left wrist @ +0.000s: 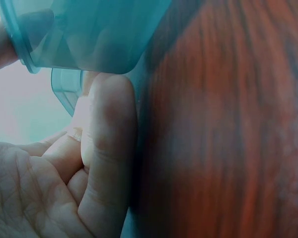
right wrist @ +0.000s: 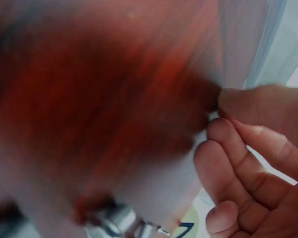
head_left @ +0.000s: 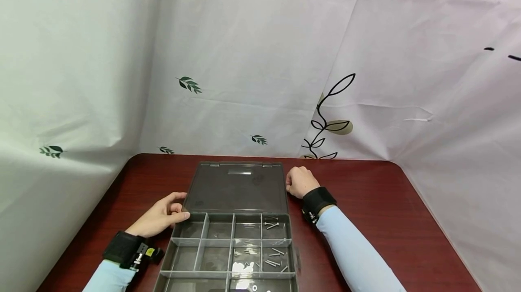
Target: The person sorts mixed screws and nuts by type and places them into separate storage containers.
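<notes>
A translucent grey compartment box [head_left: 175,256] lies on the table in the head view, its lid [head_left: 238,188] folded back flat on the far side. My left hand [head_left: 158,215] grips the box's left side by the hinge; the thumb is on the corner and other fingers are bent by the lid's edge. Up close, the left hand [left wrist: 89,148] has digits on either side of the see-through plastic. At the lid's right edge, my right hand [head_left: 302,182] holds on with curled fingers. The right wrist view shows the right hand's [right wrist: 258,163] fingertips at that edge, partly hidden.
Small screws [head_left: 272,263] lie in the box's right compartments, with small washers [head_left: 254,288] near the front. The dark red wooden table [head_left: 386,219] extends to both sides. A white patterned cloth [head_left: 252,57] hangs behind it.
</notes>
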`<state>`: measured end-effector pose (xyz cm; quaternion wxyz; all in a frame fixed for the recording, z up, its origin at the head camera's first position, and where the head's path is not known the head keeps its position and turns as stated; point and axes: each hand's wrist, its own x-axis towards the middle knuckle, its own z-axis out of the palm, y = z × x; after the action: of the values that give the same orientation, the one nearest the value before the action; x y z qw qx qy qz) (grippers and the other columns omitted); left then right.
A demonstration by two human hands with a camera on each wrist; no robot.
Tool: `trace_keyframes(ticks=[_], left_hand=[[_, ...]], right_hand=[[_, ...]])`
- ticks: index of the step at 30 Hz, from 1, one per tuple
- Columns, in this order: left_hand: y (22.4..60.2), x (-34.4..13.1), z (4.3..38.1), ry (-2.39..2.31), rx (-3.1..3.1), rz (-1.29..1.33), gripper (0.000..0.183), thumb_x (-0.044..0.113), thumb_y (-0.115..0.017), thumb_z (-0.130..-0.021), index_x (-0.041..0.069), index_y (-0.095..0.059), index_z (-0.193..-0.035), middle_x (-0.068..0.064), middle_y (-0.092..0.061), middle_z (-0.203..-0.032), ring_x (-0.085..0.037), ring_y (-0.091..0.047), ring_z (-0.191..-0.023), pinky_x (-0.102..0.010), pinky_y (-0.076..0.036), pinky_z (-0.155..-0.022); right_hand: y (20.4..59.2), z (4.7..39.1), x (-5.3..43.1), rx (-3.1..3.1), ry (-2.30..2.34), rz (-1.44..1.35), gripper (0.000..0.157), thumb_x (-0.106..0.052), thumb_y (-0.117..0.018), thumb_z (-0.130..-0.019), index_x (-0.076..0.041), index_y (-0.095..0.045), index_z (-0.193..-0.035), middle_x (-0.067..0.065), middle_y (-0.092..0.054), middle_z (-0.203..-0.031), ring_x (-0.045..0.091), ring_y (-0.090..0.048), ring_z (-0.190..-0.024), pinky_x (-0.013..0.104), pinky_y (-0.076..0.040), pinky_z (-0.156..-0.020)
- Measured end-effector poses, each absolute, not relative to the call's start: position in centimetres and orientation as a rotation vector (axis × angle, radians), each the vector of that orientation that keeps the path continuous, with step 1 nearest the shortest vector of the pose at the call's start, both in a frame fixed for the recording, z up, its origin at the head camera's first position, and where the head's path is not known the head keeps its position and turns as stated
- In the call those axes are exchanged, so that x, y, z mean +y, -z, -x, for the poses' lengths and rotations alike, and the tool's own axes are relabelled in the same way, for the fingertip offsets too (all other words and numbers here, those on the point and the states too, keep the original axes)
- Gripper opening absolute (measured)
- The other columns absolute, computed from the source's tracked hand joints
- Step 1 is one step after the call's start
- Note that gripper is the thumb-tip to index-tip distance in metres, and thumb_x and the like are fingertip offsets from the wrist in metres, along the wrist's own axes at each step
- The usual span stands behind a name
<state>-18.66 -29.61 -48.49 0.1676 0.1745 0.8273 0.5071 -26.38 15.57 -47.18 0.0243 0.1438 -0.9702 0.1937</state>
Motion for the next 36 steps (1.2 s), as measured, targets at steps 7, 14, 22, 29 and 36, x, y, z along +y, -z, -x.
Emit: trace_keyframes(ticks=[7, 14, 22, 29, 36], left_hand=[[48.3, -29.6, 18.7, -1.415, 2.382, -0.478, 0.075, 0.028, -0.063, -0.096, -0.006, -0.026, -0.152, -0.013, -0.062, -0.091, -0.017, -0.052, -0.064, -0.031, -0.044, -0.062], [48.2, -29.6, 18.8, -1.362, 2.430, -0.439, 0.076, 0.032, -0.065, -0.094, -0.004, -0.029, -0.151, -0.010, -0.058, -0.088, -0.016, -0.051, -0.066, -0.031, -0.044, -0.064], [48.4, -29.7, 18.7, -1.369, 2.420, -0.448, 0.076, 0.031, -0.065, -0.095, -0.004, -0.028, -0.151, -0.009, -0.057, -0.086, -0.016, -0.051, -0.066, -0.031, -0.044, -0.064], [48.2, -29.5, 18.7, -1.385, 2.402, -0.453, 0.076, 0.030, -0.065, -0.095, -0.005, -0.027, -0.151, -0.008, -0.057, -0.085, -0.016, -0.051, -0.065, -0.031, -0.044, -0.064], [48.1, -29.6, 18.6, -1.419, 2.363, -0.475, 0.075, 0.027, -0.063, -0.097, -0.006, -0.025, -0.152, -0.014, -0.062, -0.091, -0.018, -0.052, -0.065, -0.032, -0.044, -0.062]], right_hand=[[46.4, 25.8, 16.3, -3.041, -0.458, -0.520, 0.023, -0.012, -0.076, -0.065, -0.019, -0.058, -0.053, -0.009, -0.050, -0.051, 0.015, -0.049, -0.053, 0.031, -0.042, -0.053], [44.8, 24.5, 15.5, -2.852, -0.583, -0.550, 0.020, -0.012, -0.069, -0.062, -0.024, -0.054, -0.056, -0.013, -0.047, -0.054, 0.013, -0.047, -0.056, 0.031, -0.041, -0.058], [41.8, 21.2, 9.5, -2.625, -0.722, -0.992, 0.015, -0.014, -0.067, -0.066, -0.027, -0.059, -0.067, -0.020, -0.053, -0.062, -0.005, -0.049, -0.057, 0.019, -0.042, -0.061], [40.7, 18.9, 5.3, -2.464, -0.842, -1.253, 0.017, -0.012, -0.067, -0.071, -0.025, -0.057, -0.071, -0.015, -0.054, -0.071, -0.006, -0.048, -0.064, 0.012, -0.039, -0.062], [40.5, 17.7, 3.8, -2.487, -0.826, -1.328, 0.011, -0.028, -0.072, -0.085, -0.023, -0.070, -0.095, -0.013, -0.061, -0.089, -0.001, -0.056, -0.079, 0.012, -0.040, -0.072]])
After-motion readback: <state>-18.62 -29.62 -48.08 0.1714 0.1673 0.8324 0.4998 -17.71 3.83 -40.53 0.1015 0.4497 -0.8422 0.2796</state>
